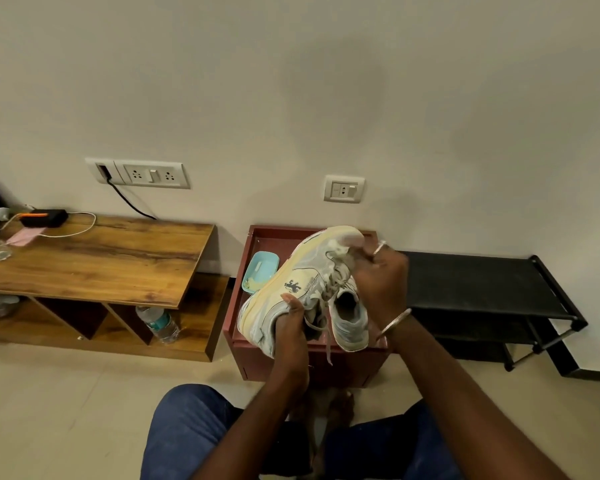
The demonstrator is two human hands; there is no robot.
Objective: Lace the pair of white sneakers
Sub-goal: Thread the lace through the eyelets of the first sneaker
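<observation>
I hold a worn white sneaker [302, 271] in the air above a dark red box [257, 337], its toe pointing up and away and its yellowed sole to the left. My left hand [290, 332] grips the heel end from below, thumb on the side near a small dark logo. My right hand [378, 282] curls round the lace area near the toe. A loose lace [328, 344] hangs down from the eyelets. A second sneaker [350, 320] sits close beside the first, its opening facing me; I cannot tell what bears it.
A wooden low table [94, 258] stands on the left with a charger and cables; a water bottle [158, 323] lies on its lower shelf. A light blue dish [260, 271] leans inside the red box. A black shoe rack [482, 289] is on the right. My knees are below.
</observation>
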